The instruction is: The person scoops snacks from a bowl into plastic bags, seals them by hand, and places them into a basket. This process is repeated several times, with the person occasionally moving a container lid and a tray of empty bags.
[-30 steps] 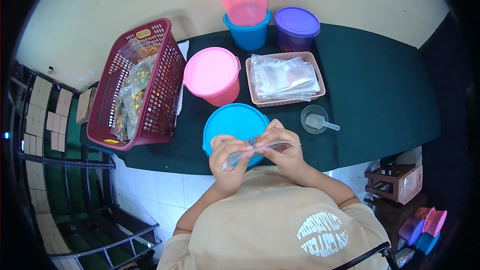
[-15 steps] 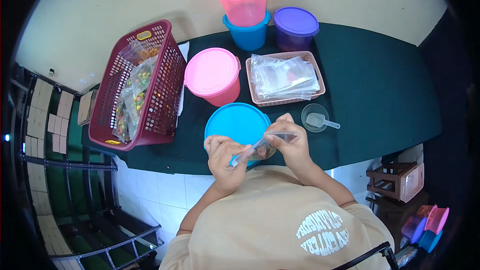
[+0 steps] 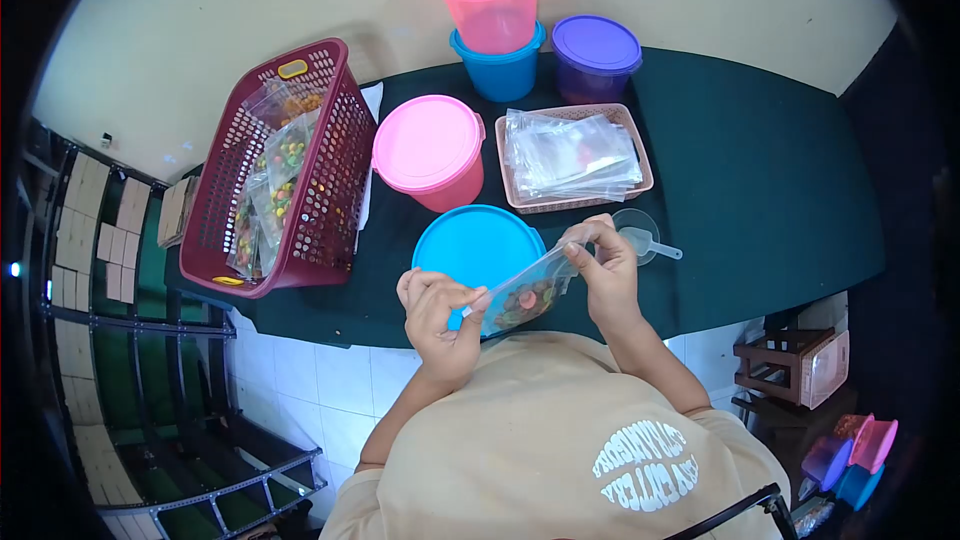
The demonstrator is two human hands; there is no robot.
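A clear plastic bag [image 3: 527,301] with small coloured pieces in it is stretched between my two hands in front of my chest. My left hand [image 3: 440,317] pinches one top corner between thumb and fingers. The opposite corner is gripped by my right hand [image 3: 606,265], higher up and to the right. Below the bag's top edge, the pieces lie in its lower part. Partly behind the bag and my left hand sits a tub with a blue lid [image 3: 470,246]. Just beyond my right hand is a clear cup [image 3: 627,221] with a scoop [image 3: 661,251] in it.
A maroon basket [image 3: 357,160] with filled bags stands at the left. Pink-lidded [image 3: 428,145] and purple-lidded [image 3: 597,44] tubs, plus a pink tub [image 3: 490,10] stacked on a blue one [image 3: 503,73], stand further back. A tray [image 3: 577,204] holds clear bags on the dark green table [image 3: 760,190].
My right hand has moved right and slightly up, away from my left. The bag's top edge is now pulled straight, and its contents show more plainly.
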